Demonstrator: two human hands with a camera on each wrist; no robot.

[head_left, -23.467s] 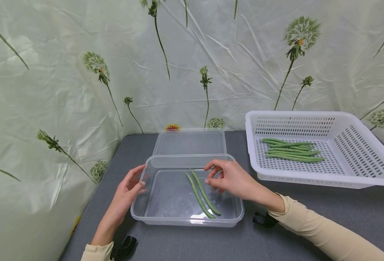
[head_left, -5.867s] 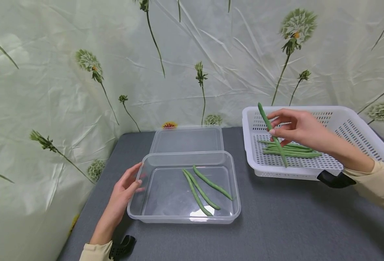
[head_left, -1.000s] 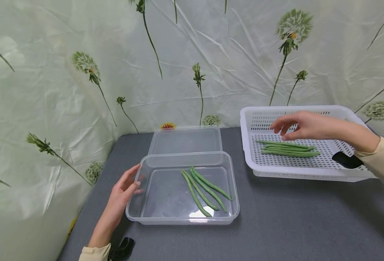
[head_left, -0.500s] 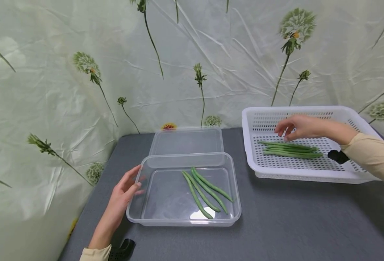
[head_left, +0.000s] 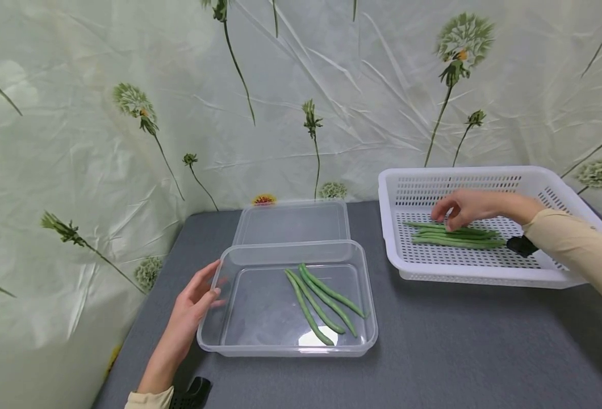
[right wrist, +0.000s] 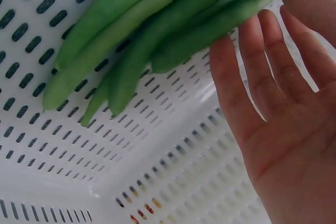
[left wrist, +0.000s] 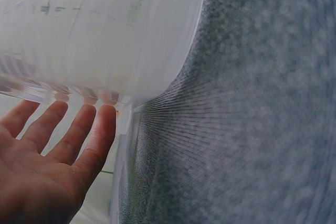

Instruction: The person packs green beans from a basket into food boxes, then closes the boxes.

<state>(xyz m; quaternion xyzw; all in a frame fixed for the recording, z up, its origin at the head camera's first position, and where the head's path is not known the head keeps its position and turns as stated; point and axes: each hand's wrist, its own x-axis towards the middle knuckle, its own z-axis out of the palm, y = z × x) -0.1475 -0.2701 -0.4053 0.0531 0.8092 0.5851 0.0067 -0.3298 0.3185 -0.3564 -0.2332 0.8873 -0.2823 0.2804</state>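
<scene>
My left hand (head_left: 188, 309) rests at the left side of a clear plastic container (head_left: 260, 349); in the left wrist view its straight fingertips touch the container wall (left wrist: 105, 51). Several green beans (head_left: 308, 307) lie side by side inside, toward the right. My right hand (head_left: 467, 207) is lowered into a white perforated basket (head_left: 485, 275), over a small bundle of green beans (head_left: 459, 243). In the right wrist view, the fingers (right wrist: 228, 72) reach the edge of the bundle (right wrist: 178, 19), the thumb on its other side and apart from them. No bean is lifted.
A clear flat lid (head_left: 293, 222) lies behind the container on the grey cloth (head_left: 434, 352). A floral plastic sheet (head_left: 260, 85) hangs behind and to the left of the table. Black wrist cameras (head_left: 522, 246) sit at both cuffs.
Over the last second my right hand has lowered toward the beans in the basket. Since the earliest frame, beans have been added to the container and the basket bundle is smaller. My left hand stays put.
</scene>
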